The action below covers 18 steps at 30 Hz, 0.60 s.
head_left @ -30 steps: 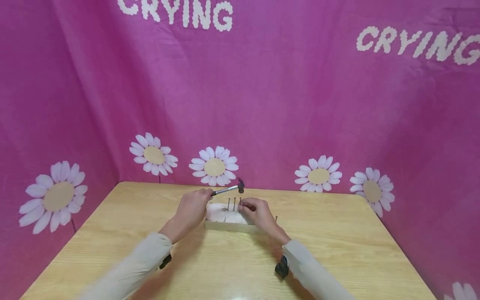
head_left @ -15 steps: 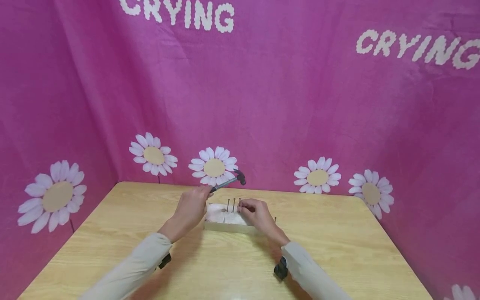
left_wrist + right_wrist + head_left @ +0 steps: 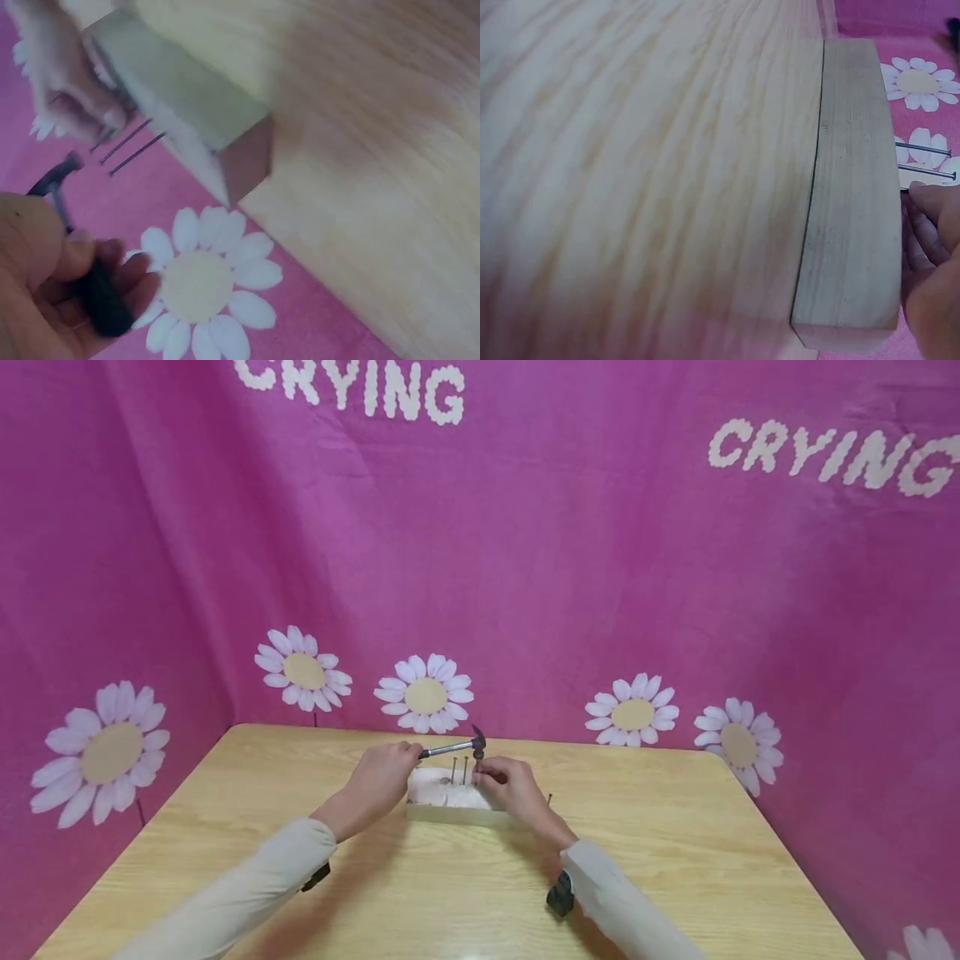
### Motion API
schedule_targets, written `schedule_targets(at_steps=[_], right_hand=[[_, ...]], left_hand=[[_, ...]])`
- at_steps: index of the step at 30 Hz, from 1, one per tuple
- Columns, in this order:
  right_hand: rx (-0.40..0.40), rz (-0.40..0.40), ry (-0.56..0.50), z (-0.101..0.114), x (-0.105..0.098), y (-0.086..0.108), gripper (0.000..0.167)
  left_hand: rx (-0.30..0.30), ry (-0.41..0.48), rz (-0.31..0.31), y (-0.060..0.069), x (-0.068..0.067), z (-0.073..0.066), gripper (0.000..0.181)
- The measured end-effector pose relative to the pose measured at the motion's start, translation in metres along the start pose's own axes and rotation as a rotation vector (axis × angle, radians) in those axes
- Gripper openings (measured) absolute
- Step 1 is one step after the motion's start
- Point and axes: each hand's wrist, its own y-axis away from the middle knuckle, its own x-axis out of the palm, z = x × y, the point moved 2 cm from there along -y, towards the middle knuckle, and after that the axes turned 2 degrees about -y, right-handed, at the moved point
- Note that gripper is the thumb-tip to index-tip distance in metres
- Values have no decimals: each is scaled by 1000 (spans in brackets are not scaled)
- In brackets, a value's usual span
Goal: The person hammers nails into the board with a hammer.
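My left hand (image 3: 377, 787) grips a small claw hammer (image 3: 450, 748) by its dark handle, as the left wrist view also shows. The hammer's head is at the top of a nail (image 3: 478, 767), though whether they touch I cannot tell. Between thumb and fingertips, my right hand (image 3: 519, 792) pinches that nail low down, at the top face of a wooden block (image 3: 450, 815). Left of it, two more nails (image 3: 453, 770) stand upright in the block. In the right wrist view the pinched nail is mostly hidden behind the right hand (image 3: 937, 247).
The block lies on a light wooden table (image 3: 675, 860). A further nail (image 3: 550, 798) sticks up past the right wrist. A small dark round spot (image 3: 445, 781) shows on the block's top. Behind the table hangs a pink cloth (image 3: 540, 568) with flowers.
My left hand raised the hammer half a second ago and has now brought its head down onto or just above the pinched nail. The right hand has stayed in place.
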Motion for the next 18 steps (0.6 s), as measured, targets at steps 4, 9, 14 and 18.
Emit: schedule_targets(at_steps=[4, 9, 14, 18], right_hand=[[5, 26, -5, 2, 2, -3, 8], [21, 33, 7, 0, 4, -3, 9], [52, 35, 7, -4, 4, 0, 8], [38, 12, -2, -5, 3, -1, 6]], left_hand=[[-23, 50, -116, -1, -4, 2, 11], [-39, -16, 27, 4, 3, -3, 14], [-72, 47, -101, 8, 4, -5, 14], [-58, 26, -24, 7, 6, -6, 16]])
